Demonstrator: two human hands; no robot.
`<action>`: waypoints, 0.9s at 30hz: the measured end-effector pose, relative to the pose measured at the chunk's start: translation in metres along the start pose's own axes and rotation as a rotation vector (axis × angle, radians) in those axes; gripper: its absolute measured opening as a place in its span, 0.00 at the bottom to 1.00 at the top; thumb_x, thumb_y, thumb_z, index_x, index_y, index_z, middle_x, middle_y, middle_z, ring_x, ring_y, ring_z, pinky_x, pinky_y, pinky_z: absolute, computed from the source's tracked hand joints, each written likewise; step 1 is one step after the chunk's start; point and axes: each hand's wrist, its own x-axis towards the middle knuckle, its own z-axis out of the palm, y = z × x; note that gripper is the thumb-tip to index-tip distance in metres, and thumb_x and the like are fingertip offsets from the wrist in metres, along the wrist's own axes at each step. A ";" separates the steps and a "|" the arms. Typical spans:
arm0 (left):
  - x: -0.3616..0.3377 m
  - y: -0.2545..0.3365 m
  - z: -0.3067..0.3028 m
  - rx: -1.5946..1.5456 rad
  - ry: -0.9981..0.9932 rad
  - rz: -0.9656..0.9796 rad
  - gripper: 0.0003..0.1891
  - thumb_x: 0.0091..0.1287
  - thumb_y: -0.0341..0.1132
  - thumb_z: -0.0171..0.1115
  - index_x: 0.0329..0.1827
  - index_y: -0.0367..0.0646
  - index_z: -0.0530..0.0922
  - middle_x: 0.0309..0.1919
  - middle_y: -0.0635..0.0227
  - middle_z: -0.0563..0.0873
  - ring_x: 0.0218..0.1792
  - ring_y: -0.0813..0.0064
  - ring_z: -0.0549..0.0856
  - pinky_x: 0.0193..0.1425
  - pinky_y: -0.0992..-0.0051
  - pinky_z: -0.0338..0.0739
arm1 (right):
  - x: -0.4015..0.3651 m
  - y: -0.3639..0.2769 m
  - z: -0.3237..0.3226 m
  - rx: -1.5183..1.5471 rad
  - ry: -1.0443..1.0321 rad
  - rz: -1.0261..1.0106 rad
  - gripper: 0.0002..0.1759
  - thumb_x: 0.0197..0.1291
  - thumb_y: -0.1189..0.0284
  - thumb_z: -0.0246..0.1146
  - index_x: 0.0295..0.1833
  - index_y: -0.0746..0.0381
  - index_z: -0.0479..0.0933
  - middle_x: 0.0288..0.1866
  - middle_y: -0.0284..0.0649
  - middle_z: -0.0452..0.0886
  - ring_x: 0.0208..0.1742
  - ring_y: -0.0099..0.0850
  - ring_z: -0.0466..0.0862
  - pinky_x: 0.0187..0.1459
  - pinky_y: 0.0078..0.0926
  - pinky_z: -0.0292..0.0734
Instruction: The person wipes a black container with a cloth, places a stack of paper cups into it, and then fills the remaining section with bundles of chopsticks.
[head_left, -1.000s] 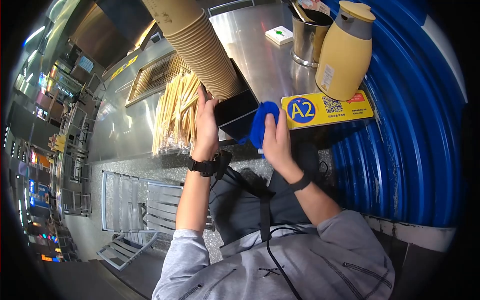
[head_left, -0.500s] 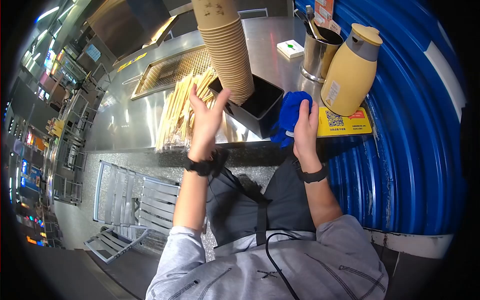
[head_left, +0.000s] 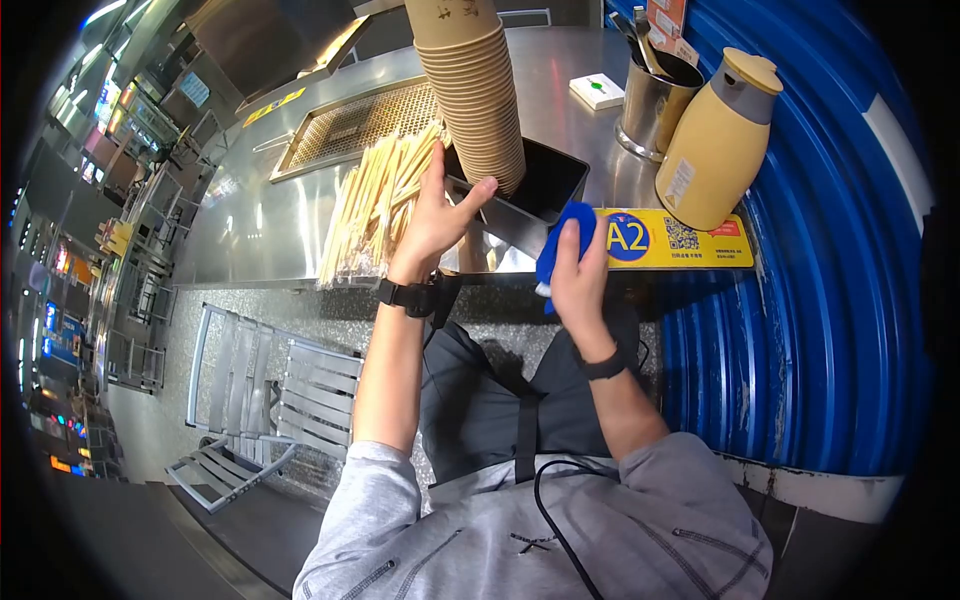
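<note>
My left hand (head_left: 440, 225) is at the near left corner of a black rectangular box (head_left: 555, 172), its thumb on the front side and its fingers along the left side. A tall stack of brown paper cups (head_left: 475, 105) stands in that box, leaning a little. In my right hand (head_left: 582, 285) is a bunched blue cloth (head_left: 566, 240), just off the box's right front corner. Wrapped wooden chopsticks (head_left: 375, 205) lie in a loose pile left of my left hand.
On the metal table (head_left: 240, 220) are a mesh grill rack (head_left: 350, 125), a white packet (head_left: 597, 91), a steel utensil holder (head_left: 655, 105) and a yellow jug (head_left: 722, 145). A yellow A2 sign (head_left: 650, 250) lies at the edge. Blue corrugated wall (head_left: 820, 300) stands right; folding chair (head_left: 270, 390) left.
My left hand has come against the box, which sits slightly farther from me with its cups. My right hand has moved left with the cloth, uncovering the A2 mark.
</note>
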 end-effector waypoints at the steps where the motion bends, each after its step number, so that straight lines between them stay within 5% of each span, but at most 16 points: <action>1: 0.000 0.001 -0.001 -0.002 -0.006 -0.019 0.57 0.62 0.51 0.73 0.80 0.31 0.45 0.77 0.41 0.56 0.79 0.56 0.56 0.80 0.64 0.51 | -0.006 0.000 -0.001 -0.019 -0.017 -0.017 0.18 0.74 0.62 0.55 0.53 0.68 0.70 0.42 0.53 0.79 0.43 0.46 0.81 0.48 0.37 0.74; 6: -0.004 0.016 0.001 0.073 0.018 -0.079 0.50 0.65 0.42 0.72 0.81 0.36 0.48 0.77 0.53 0.62 0.78 0.66 0.59 0.79 0.69 0.54 | 0.020 -0.007 -0.005 0.116 0.073 0.097 0.19 0.74 0.60 0.56 0.53 0.68 0.70 0.42 0.49 0.80 0.42 0.39 0.80 0.48 0.36 0.74; 10: -0.003 0.009 0.007 0.067 0.051 -0.031 0.51 0.65 0.45 0.72 0.81 0.32 0.46 0.78 0.49 0.58 0.79 0.63 0.57 0.79 0.69 0.52 | 0.030 -0.005 0.009 -0.060 0.153 -0.028 0.20 0.75 0.60 0.54 0.54 0.70 0.68 0.44 0.57 0.78 0.45 0.52 0.79 0.49 0.43 0.73; 14: -0.005 0.013 0.007 0.071 0.051 -0.053 0.54 0.64 0.48 0.73 0.80 0.30 0.46 0.77 0.45 0.59 0.78 0.60 0.58 0.79 0.68 0.53 | -0.025 0.016 0.007 -0.137 0.059 0.096 0.24 0.75 0.59 0.52 0.59 0.71 0.66 0.51 0.65 0.76 0.55 0.61 0.77 0.57 0.45 0.71; 18: -0.002 0.013 0.004 -0.017 0.016 -0.041 0.57 0.60 0.51 0.75 0.79 0.28 0.46 0.76 0.41 0.59 0.77 0.57 0.60 0.78 0.66 0.55 | -0.014 0.023 -0.014 0.049 -0.034 0.260 0.29 0.75 0.57 0.52 0.64 0.73 0.65 0.56 0.62 0.78 0.58 0.52 0.79 0.60 0.41 0.71; 20: -0.003 0.014 0.004 -0.015 0.018 -0.015 0.57 0.61 0.50 0.75 0.80 0.28 0.46 0.76 0.42 0.59 0.77 0.57 0.61 0.78 0.66 0.56 | 0.011 0.000 -0.016 0.150 0.127 0.301 0.28 0.75 0.56 0.54 0.62 0.74 0.67 0.54 0.58 0.79 0.56 0.44 0.80 0.57 0.38 0.73; 22: -0.003 0.014 0.006 0.003 0.034 -0.007 0.57 0.61 0.50 0.75 0.80 0.28 0.45 0.76 0.42 0.59 0.77 0.57 0.60 0.78 0.66 0.56 | 0.030 -0.025 -0.013 0.153 0.064 0.218 0.24 0.76 0.59 0.53 0.57 0.73 0.67 0.50 0.58 0.79 0.53 0.47 0.80 0.55 0.40 0.73; 24: -0.003 0.014 0.009 0.014 0.045 -0.008 0.57 0.61 0.49 0.75 0.80 0.28 0.45 0.75 0.41 0.60 0.77 0.57 0.60 0.78 0.66 0.56 | 0.025 0.003 0.005 -0.120 0.096 -0.011 0.22 0.77 0.61 0.52 0.65 0.67 0.67 0.47 0.50 0.80 0.47 0.42 0.81 0.51 0.35 0.74; 25: -0.004 0.013 0.010 0.012 0.053 -0.012 0.57 0.61 0.49 0.75 0.79 0.28 0.45 0.75 0.41 0.60 0.77 0.57 0.60 0.78 0.66 0.56 | 0.018 0.004 0.008 -0.163 0.117 -0.020 0.22 0.77 0.63 0.50 0.63 0.70 0.66 0.49 0.59 0.79 0.50 0.54 0.80 0.54 0.41 0.74; 27: -0.004 0.014 0.011 -0.009 0.069 -0.008 0.57 0.61 0.50 0.74 0.79 0.27 0.45 0.75 0.40 0.60 0.76 0.56 0.60 0.78 0.65 0.56 | 0.001 0.011 0.013 -0.216 0.133 -0.045 0.20 0.76 0.64 0.50 0.60 0.71 0.65 0.49 0.63 0.77 0.51 0.59 0.78 0.54 0.46 0.71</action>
